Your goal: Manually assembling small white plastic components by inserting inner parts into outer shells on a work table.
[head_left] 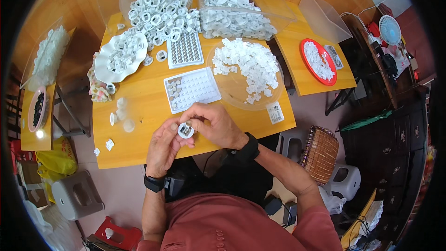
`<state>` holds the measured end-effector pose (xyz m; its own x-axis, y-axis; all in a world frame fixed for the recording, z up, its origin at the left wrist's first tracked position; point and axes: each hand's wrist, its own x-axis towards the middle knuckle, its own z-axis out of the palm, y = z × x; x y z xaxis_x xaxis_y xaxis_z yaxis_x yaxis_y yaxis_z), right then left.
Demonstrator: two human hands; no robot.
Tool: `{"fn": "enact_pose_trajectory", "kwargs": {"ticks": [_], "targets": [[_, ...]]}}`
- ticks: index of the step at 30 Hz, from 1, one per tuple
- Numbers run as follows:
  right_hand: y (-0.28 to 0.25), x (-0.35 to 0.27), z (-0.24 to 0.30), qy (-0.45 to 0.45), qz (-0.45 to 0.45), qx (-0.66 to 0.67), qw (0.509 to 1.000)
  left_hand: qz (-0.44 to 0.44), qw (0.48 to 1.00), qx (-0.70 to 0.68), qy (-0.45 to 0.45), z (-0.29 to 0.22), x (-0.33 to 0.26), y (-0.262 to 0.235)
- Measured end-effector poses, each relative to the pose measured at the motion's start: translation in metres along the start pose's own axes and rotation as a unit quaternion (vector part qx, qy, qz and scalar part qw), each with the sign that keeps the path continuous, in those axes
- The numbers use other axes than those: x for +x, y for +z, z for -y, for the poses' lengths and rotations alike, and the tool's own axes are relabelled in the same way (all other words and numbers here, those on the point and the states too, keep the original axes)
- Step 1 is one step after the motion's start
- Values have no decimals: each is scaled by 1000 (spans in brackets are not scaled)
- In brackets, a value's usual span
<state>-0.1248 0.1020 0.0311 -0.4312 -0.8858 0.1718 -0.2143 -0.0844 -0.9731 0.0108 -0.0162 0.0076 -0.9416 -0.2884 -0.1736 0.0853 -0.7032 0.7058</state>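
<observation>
Between my hands is a small round white plastic housing (186, 130) with metal and dark parts inside its open face. My left hand (161, 152) grips its left and lower edge with curled fingers. From the right, my right hand (217, 123) pinches at the top of the same piece, thumb pressed near its rim; anything small under that thumb is hidden. Just beyond my fingers lies a white plastic tray (202, 87) with several silver button cells in its left pockets. A second white tray (186, 63), filled with round silver cells, sits behind it.
Similar white housings form a heap (160, 14) at the back, beside a clear bin (237, 21). A scalloped white plate (101, 69) holds more at left. Small white pieces (248, 60) cover a clear round tray at right. Clear round caps (128, 125) lie left of my hands.
</observation>
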Motion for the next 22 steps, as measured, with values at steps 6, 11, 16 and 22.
{"fn": "enact_pose_trajectory", "kwargs": {"ticks": [6, 11, 16, 22], "targets": [[1, 0, 4, 8, -36, -16, 999, 4, 1000, 1, 6, 1, -1, -3], [13, -2, -5, 28, -67, 55, 996, -19, 1000, -5, 17, 1, -2, 3], [12, 0, -4, 77, -38, 24, 996, -18, 1000, -5, 23, 2, -1, 1], [10, -2, -4, 31, -55, 32, 997, 18, 999, -25, 34, 9, 4, -11]]}}
